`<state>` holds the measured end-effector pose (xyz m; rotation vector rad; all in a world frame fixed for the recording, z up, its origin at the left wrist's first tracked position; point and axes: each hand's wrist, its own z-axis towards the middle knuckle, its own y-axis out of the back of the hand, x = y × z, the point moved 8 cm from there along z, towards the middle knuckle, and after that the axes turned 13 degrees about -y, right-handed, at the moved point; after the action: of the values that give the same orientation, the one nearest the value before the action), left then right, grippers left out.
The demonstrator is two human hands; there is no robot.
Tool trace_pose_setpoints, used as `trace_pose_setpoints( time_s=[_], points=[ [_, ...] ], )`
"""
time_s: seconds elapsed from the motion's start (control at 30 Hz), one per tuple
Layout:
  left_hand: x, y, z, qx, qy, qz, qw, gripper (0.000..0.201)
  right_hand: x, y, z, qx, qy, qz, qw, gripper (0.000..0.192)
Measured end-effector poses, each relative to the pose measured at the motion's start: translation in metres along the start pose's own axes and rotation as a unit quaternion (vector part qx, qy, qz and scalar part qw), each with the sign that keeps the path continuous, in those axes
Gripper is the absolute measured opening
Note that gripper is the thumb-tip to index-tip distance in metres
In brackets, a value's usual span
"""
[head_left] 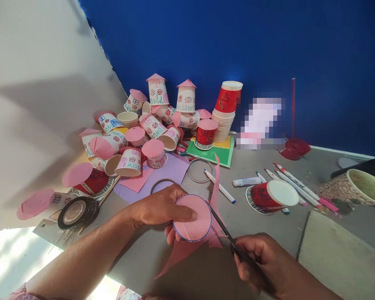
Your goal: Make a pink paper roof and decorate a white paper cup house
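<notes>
Between thumb and fingers, my left hand [162, 208] pinches a piece of pink paper [200, 225] with a blue circle drawn on it. Scissors [223, 227] are gripped in my right hand [259, 258], and their blades reach the right edge of the circle. Cut strips of the same pink paper hang off below and to the right of the circle. Past my left hand, a purple sheet [178, 168] lies on the table, with a metal ring [201, 171] and a blue-tipped marker [220, 187] beside it.
Many decorated paper cups [131, 161] with pink tops are heaped at the back left. A tall stack of cups [226, 108] stands on a green card [226, 154]. Black tape [76, 212] lies left. Rightward are a red cup [262, 198], several markers [300, 187] and a patterned cup [340, 189].
</notes>
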<state>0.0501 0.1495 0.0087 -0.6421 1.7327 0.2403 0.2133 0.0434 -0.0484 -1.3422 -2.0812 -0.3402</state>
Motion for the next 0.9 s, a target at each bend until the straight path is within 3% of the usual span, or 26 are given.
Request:
trace_pose_setpoints(
  time_s=[0.57,0.9],
  points=[
    [0.0010,-0.0002,-0.0005,-0.008,-0.004,0.007,1.000,0.035,-0.0074,0.0012,0.0022,-0.007,-0.003,0.007,1.000,0.025],
    [0.0032,-0.0046,0.0009,0.034,0.016,0.037,0.999,0.031,-0.0010,-0.0026,-0.0026,0.004,-0.002,-0.018,1.000,0.032]
  ],
)
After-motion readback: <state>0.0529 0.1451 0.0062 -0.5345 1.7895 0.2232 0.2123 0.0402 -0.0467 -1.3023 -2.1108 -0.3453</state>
